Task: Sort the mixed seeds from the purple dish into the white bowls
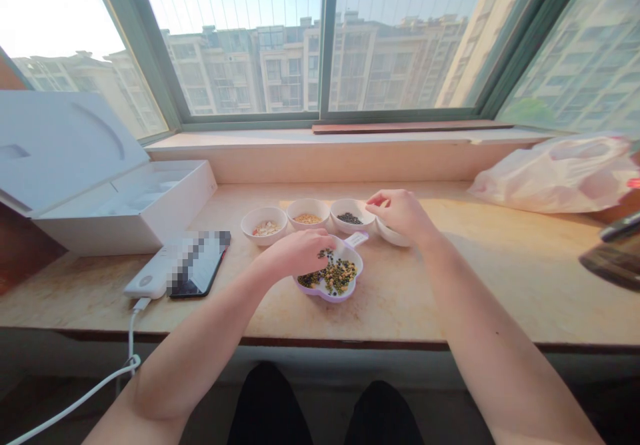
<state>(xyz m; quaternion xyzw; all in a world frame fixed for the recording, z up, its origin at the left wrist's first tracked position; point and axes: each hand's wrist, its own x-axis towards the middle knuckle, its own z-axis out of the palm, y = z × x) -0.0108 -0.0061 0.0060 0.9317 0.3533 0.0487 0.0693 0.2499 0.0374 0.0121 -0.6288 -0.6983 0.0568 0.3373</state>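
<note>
A lilac-rimmed dish (327, 295) with a short handle holds a mix of green, black and yellow beans (340, 277). Over its left side is my left hand (303, 253), palm down with fingers curled, and a few beans show at its fingertips. Behind the dish stand white bowls: one with pale flakes (265, 228), one with yellow grains (307, 218), one with black beans (350, 218). My right hand (397, 212) covers much of a fourth white bowl (393, 234). Its thumb and fingers are bent together; whatever lies between them is hidden.
At left, a phone (203, 272) lies beside a white power bank (153, 272) with a cable (131, 338) hanging over the counter's front edge. An open white box (170, 205) stands behind them. To the right are a plastic bag (550, 172) and a dark shiny object (615, 252).
</note>
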